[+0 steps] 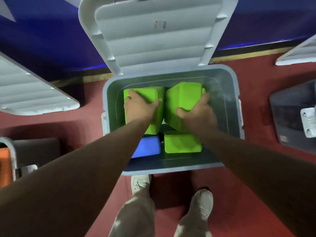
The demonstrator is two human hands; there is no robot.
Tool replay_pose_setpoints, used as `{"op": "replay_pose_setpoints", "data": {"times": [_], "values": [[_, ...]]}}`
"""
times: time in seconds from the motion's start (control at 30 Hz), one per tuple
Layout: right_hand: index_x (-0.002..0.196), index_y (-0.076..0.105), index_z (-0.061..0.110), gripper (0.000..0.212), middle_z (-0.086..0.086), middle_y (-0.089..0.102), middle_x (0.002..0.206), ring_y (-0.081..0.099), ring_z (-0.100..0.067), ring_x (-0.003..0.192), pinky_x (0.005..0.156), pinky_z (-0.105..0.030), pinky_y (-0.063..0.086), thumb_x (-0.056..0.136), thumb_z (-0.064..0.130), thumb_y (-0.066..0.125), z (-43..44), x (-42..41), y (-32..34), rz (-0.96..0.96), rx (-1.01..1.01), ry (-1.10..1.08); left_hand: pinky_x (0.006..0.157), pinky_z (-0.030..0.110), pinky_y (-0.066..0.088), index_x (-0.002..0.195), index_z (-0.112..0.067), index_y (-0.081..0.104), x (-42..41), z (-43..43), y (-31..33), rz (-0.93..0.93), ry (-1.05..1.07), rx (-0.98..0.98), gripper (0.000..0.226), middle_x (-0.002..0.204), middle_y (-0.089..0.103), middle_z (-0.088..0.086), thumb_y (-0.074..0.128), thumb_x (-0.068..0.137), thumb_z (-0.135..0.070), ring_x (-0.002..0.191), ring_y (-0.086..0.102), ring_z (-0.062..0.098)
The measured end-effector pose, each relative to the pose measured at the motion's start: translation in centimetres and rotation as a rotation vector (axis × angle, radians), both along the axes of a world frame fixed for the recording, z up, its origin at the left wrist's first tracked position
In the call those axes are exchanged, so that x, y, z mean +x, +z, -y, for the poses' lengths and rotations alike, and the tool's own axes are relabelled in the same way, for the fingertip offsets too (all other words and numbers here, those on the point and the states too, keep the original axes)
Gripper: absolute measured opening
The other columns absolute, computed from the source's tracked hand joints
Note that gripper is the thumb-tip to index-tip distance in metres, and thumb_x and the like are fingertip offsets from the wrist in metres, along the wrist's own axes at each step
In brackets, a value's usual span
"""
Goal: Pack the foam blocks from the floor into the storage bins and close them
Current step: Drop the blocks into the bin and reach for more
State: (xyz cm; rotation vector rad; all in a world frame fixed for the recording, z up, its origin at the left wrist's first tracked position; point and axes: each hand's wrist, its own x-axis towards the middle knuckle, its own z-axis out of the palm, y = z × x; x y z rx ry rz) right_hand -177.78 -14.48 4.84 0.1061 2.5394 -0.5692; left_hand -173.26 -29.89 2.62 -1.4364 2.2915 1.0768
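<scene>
A grey storage bin (229, 106) stands open on the red floor right in front of my feet, its white ribbed lid (153, 36) tipped up at the back. Inside it, my left hand (138, 107) grips a green foam block (152, 94) on the left. My right hand (196, 113) grips a second green foam block (183, 98) beside it, tilted. Lower in the bin lie a third green block (182, 142) and a blue foam block (147, 148), partly hidden by my left forearm.
Another bin with an open white lid (30, 89) stands at the left, with an orange thing (5, 166) in a bin at the far left edge. A dark bin with a white latch (294, 113) and another lid (297, 52) are at the right. A blue wall runs behind.
</scene>
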Motion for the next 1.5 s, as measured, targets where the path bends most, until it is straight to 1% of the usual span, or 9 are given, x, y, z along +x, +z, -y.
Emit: {"op": "replay_pose_setpoints", "data": {"times": [0.13, 0.23, 0.37, 0.53, 0.73, 0.87, 0.97, 1.13, 1.5], "values": [[0.14, 0.023, 0.005, 0.074, -0.013, 0.058, 0.097, 0.057, -0.029, 0.086, 0.061, -0.031, 0.032, 0.086, 0.031, 0.067, 1.5, 0.5, -3.4, 0.093, -0.097, 0.087, 0.107, 0.038, 0.036, 0.144, -0.011, 0.032, 1.6, 0.0, -3.6, -0.093, -0.148, 0.124, 0.082, 0.137, 0.045, 0.016, 0.076, 0.082, -0.04, 0.129, 0.043, 0.031], [0.14, 0.03, 0.01, 0.065, -0.011, 0.055, 0.118, 0.055, -0.025, 0.096, 0.072, -0.03, 0.036, 0.088, 0.027, 0.066, 2.2, 0.8, -5.3, 0.135, -0.213, 0.165, 0.11, 0.039, 0.034, 0.153, -0.015, 0.022, 2.5, 1.1, -5.4, -0.065, -0.14, 0.12, 0.079, 0.144, 0.04, 0.016, 0.068, 0.09, -0.031, 0.132, 0.04, 0.032], [0.137, 0.035, 0.012, 0.062, -0.01, 0.045, 0.135, 0.049, -0.027, 0.121, 0.092, -0.036, 0.041, 0.09, 0.04, 0.064, 2.7, 0.3, -5.4, 0.254, -0.197, 0.279, 0.102, 0.036, 0.037, 0.141, -0.004, 0.038, 2.5, 2.8, -5.5, 0.069, -0.194, 0.019, 0.061, 0.135, 0.04, 0.018, 0.064, 0.09, -0.025, 0.123, 0.045, 0.036], [0.138, 0.033, 0.005, 0.067, -0.019, 0.044, 0.138, 0.049, -0.035, 0.122, 0.094, -0.038, 0.041, 0.092, 0.048, 0.058, 0.9, -2.7, 0.3, 0.235, -0.103, 0.23, 0.083, 0.029, 0.036, 0.126, -0.003, 0.05, 0.5, 4.5, 0.4, 0.024, -0.112, 0.012, 0.044, 0.126, 0.054, 0.016, 0.061, 0.09, -0.026, 0.113, 0.054, 0.032], [0.131, 0.043, 0.008, 0.064, -0.02, 0.051, 0.131, 0.049, -0.035, 0.124, 0.098, -0.039, 0.041, 0.087, 0.053, 0.059, -2.2, -8.8, 15.0, 0.061, -0.017, 0.252, 0.077, 0.026, 0.035, 0.119, -0.004, 0.057, -3.8, 6.0, 16.6, -0.107, -0.126, -0.066, 0.035, 0.114, 0.064, 0.013, 0.057, 0.091, -0.026, 0.106, 0.058, 0.031], [0.13, 0.043, 0.008, 0.061, -0.018, 0.048, 0.132, 0.048, -0.035, 0.123, 0.099, -0.043, 0.041, 0.087, 0.048, 0.062, -4.5, -10.5, 28.6, -0.083, -0.043, 0.247, 0.069, 0.026, 0.036, 0.102, -0.01, 0.058, -5.3, 4.3, 30.5, -0.274, -0.133, -0.082, 0.019, 0.096, 0.062, 0.006, 0.055, 0.092, -0.026, 0.087, 0.055, 0.026], [0.129, 0.044, 0.009, 0.062, -0.019, 0.048, 0.131, 0.049, -0.037, 0.122, 0.102, -0.049, 0.041, 0.087, 0.051, 0.061, -6.6, -10.4, 38.6, -0.174, -0.07, 0.238, 0.076, 0.032, 0.045, 0.103, -0.009, 0.058, -4.4, 2.1, 40.6, -0.324, -0.197, -0.076, 0.024, 0.098, 0.064, 0.005, 0.054, 0.092, -0.03, 0.09, 0.058, 0.025], [0.13, 0.044, 0.012, 0.062, -0.014, 0.046, 0.131, 0.048, -0.035, 0.121, 0.103, -0.049, 0.04, 0.088, 0.057, 0.054, -10.7, -7.6, 53.5, -0.273, -0.082, 0.276, 0.072, 0.03, 0.038, 0.101, -0.014, 0.055, -1.0, -0.4, 55.4, -0.364, -0.278, -0.226, 0.024, 0.1, 0.061, 0.003, 0.053, 0.091, -0.036, 0.086, 0.055, 0.021], [0.141, 0.037, 0.015, 0.07, -0.015, 0.038, 0.142, 0.049, -0.035, 0.123, 0.102, -0.046, 0.044, 0.091, 0.062, 0.051, -19.0, -1.3, 71.8, -0.451, -0.101, 0.216, 0.082, 0.039, 0.052, 0.115, -0.007, 0.053, 4.3, -5.0, 76.0, -0.545, -0.444, -0.361, 0.035, 0.103, 0.061, 0.009, 0.052, 0.096, -0.037, 0.092, 0.059, 0.027]]}}
